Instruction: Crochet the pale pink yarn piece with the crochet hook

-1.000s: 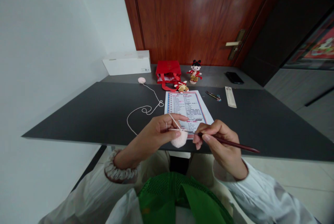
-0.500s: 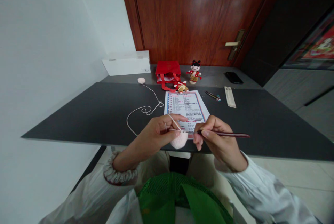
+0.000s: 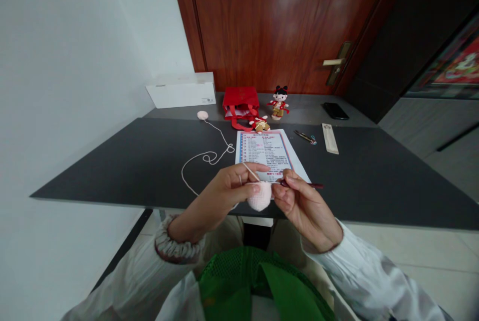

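Moved inward, the right hand [image 3: 307, 211] gripped a crochet hook [image 3: 312, 185]; the left hand [image 3: 222, 194] pinched pink crochet [image 3: 260, 197] over the dark table [image 3: 112, 174] by a wooden door [image 3: 262, 27].

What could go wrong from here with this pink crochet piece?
The yarn trails loosely across the table to a small yarn ball, so a tug could drag the ball or snag the strand. The crochet hook in the right hand sits tight against the pink crochet piece, so it might slip from a stitch, though its tip is hidden.
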A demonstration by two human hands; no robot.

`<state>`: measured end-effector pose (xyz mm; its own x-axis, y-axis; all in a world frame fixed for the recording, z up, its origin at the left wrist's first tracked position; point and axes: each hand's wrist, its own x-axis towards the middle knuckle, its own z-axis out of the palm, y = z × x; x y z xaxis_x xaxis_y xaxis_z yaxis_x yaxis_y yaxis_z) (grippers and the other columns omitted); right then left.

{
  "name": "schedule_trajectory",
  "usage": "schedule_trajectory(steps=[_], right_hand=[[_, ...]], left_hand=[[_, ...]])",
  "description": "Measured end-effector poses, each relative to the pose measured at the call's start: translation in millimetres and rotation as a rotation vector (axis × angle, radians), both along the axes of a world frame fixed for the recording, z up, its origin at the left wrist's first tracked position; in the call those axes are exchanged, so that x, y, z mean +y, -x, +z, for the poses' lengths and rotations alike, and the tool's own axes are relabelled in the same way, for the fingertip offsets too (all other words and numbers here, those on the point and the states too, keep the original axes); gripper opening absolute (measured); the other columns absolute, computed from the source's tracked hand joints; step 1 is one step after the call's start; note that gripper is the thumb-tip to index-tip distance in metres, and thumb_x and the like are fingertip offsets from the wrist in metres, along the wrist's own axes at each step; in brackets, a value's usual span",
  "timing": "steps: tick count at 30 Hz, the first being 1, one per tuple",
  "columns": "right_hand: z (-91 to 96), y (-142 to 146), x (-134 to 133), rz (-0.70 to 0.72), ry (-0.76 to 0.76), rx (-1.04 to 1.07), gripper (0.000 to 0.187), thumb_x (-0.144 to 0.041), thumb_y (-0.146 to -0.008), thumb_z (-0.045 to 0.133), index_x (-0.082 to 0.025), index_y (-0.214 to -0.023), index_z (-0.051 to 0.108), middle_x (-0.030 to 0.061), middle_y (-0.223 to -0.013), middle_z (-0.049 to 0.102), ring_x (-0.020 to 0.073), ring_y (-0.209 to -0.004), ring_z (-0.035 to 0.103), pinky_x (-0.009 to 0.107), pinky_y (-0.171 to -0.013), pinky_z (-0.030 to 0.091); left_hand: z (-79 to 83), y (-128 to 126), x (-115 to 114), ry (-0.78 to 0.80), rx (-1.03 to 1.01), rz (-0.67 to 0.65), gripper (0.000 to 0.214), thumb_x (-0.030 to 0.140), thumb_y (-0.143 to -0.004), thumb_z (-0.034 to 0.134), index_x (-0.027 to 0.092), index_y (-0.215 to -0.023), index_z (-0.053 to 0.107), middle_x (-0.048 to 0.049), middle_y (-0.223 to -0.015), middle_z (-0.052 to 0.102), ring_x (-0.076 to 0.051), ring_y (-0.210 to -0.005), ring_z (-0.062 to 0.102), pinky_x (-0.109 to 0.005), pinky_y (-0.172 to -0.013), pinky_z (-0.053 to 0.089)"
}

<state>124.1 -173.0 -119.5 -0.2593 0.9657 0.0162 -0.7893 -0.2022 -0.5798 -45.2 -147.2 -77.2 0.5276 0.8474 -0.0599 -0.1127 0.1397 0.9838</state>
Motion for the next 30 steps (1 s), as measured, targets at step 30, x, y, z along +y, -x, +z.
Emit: schedule_trajectory(steps=[30], right_hand=[[4.5,-11.9,1.5,-0.112,-0.334,-0.310,0.015,-0.020,-0.081,0.066,-0.017,-0.071,0.055,0.0010,-0.062,0.069,0.0105,-0.048,0.060,0.020,-0.044,0.048]], left_hand=[[-0.7,6.4,-0.7,-0.080,0.082,-0.055,0.027,0.020,-0.076,0.068,0.016,-0.102,0.064,0.0003,-0.078,0.064,-0.011,-0.070,0.058,-0.023,-0.065,0.041]])
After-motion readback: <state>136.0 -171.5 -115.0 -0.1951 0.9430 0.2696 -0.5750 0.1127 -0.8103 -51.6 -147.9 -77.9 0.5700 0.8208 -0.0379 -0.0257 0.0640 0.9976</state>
